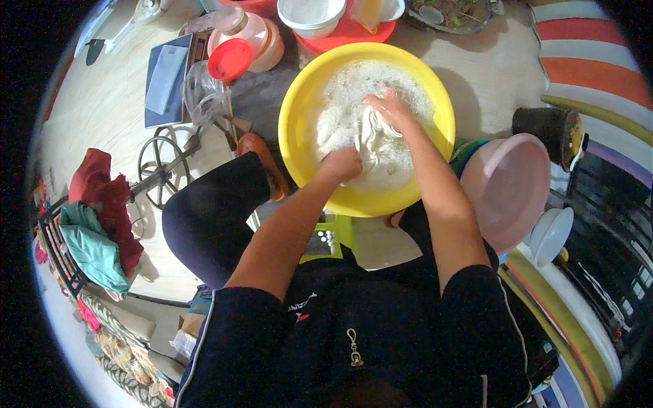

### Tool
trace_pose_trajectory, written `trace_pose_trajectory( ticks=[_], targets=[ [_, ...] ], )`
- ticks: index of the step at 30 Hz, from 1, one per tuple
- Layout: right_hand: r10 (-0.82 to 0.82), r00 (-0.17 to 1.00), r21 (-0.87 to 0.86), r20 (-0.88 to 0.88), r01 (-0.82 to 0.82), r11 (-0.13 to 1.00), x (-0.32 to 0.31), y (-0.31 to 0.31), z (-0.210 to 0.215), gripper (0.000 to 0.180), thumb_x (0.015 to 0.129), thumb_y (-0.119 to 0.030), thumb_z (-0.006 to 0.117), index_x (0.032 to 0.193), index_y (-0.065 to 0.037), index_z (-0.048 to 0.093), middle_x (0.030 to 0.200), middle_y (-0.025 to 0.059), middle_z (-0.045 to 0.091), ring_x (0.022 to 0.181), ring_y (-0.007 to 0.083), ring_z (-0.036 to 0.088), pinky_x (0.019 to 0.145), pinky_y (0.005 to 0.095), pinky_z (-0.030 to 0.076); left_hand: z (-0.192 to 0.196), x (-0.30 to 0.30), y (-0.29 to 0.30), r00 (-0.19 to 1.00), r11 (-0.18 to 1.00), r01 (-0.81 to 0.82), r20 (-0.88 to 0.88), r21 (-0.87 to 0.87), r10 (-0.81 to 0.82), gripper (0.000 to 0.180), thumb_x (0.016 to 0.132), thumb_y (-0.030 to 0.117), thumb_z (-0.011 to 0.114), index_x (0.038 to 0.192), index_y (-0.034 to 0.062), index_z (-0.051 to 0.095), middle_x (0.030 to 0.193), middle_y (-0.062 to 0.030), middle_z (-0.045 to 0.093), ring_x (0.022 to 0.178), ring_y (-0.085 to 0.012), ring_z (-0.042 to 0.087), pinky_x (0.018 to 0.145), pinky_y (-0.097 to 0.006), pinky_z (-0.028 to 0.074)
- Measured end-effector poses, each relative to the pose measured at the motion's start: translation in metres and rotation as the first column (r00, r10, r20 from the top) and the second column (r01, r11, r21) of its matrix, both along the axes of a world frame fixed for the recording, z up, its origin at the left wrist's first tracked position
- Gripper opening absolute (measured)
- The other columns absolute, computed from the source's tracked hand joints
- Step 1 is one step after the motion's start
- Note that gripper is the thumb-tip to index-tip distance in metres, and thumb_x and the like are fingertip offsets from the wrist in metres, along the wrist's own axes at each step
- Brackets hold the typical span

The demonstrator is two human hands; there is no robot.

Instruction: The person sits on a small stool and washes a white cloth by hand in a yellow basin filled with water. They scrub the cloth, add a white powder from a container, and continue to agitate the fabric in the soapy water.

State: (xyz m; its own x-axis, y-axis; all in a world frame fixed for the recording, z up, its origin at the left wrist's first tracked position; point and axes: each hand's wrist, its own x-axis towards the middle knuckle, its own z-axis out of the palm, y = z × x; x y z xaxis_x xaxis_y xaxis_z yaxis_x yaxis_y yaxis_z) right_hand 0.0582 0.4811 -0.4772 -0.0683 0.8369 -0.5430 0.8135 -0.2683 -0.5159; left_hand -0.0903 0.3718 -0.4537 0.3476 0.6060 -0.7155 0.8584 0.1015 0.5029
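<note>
A round yellow basin (291,122) in front of me holds foamy water and a soaked white cloth (376,141). My left hand (340,165) is closed on the cloth's near left part, its fingers curled and partly sunk in the suds. Farther back and to the right, my right hand (390,109) grips the folds of the same cloth. Foam hides some of its fingertips. Between the two hands the cloth bunches into wrinkled folds above the water.
Right of the basin leans a pink tub (513,194), with a white bowl (549,236) beside it. Behind stand a red basin (347,39) and a white strainer (311,17). Containers with a red lid (230,60) are at back left. Red clothing (109,204) hangs on a left rack.
</note>
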Motion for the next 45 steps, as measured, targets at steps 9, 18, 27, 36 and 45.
trace_pose_trajectory(
  ticks=[9, 18, 27, 36, 45],
  targets=[
    [0.361, 0.932, 0.65, 0.035, -0.295, 0.7, -0.01, -0.112, 0.1, 0.018, 0.064, -0.02, 0.069, 0.076, -0.01, 0.061, 0.098, 0.0133, 0.054, 0.092, 0.0325, 0.05, 0.083, 0.0424, 0.038, -0.099, 0.005, -0.015, 0.972, 0.977, -0.178, 0.176, 0.121, 0.155, 0.036, 0.072, 0.028, 0.057, 0.098, 0.0044, 0.061, 0.1, -0.0148, 0.061, 0.092, -0.0306, 0.06, 0.08, -0.037, 0.047],
    [-0.027, 0.997, 0.288, -0.067, 0.046, 0.957, -0.033, -0.102, -0.006, 0.025, 0.075, -0.03, 0.059, 0.079, -0.006, 0.064, 0.102, 0.0209, 0.057, 0.098, 0.0393, 0.051, 0.085, 0.0508, 0.036, -0.08, 0.007, -0.01, 0.937, 0.981, -0.106, 0.346, 0.164, 0.043, 0.032, 0.079, 0.022, 0.05, 0.109, 0.0115, 0.056, 0.111, -0.0171, 0.057, 0.101, -0.0323, 0.055, 0.087, -0.041, 0.043],
    [0.038, 0.977, -0.057, 0.21, -0.027, 0.998, -0.033, -0.013, -0.012, 0.039, 0.072, -0.032, 0.06, 0.096, -0.001, 0.062, 0.093, 0.0239, 0.061, 0.091, 0.0365, 0.058, 0.084, 0.0414, 0.043, -0.056, 0.014, -0.005, 0.964, 0.967, -0.254, 0.09, 0.027, 0.25, 0.035, 0.077, 0.014, 0.047, 0.108, -0.001, 0.053, 0.108, -0.0247, 0.055, 0.104, -0.0383, 0.052, 0.09, -0.045, 0.04],
    [0.271, 0.956, 0.566, 0.113, -0.286, 0.773, -0.023, -0.118, 0.072, 0.043, 0.08, -0.032, 0.055, 0.121, -0.018, 0.05, 0.116, 0.0115, 0.051, 0.113, 0.0341, 0.041, 0.087, 0.0495, 0.035, -0.084, 0.005, -0.011, 0.965, 0.952, 0.005, 0.249, 0.305, -0.085, 0.046, 0.082, 0.032, 0.05, 0.124, 0.0146, 0.045, 0.126, -0.0155, 0.046, 0.112, -0.0305, 0.048, 0.095, -0.04, 0.037],
    [0.311, 0.931, 0.388, 0.193, -0.363, 0.847, -0.038, -0.076, -0.01, 0.036, 0.087, -0.028, 0.041, 0.116, -0.009, 0.053, 0.124, 0.0186, 0.045, 0.113, 0.0376, 0.042, 0.095, 0.0461, 0.033, -0.133, 0.01, -0.017, 0.981, 0.942, -0.018, 0.189, 0.334, -0.048, 0.044, 0.084, 0.023, 0.042, 0.122, 0.0012, 0.044, 0.124, -0.0231, 0.046, 0.11, -0.0377, 0.048, 0.092, -0.045, 0.038]
  ],
)
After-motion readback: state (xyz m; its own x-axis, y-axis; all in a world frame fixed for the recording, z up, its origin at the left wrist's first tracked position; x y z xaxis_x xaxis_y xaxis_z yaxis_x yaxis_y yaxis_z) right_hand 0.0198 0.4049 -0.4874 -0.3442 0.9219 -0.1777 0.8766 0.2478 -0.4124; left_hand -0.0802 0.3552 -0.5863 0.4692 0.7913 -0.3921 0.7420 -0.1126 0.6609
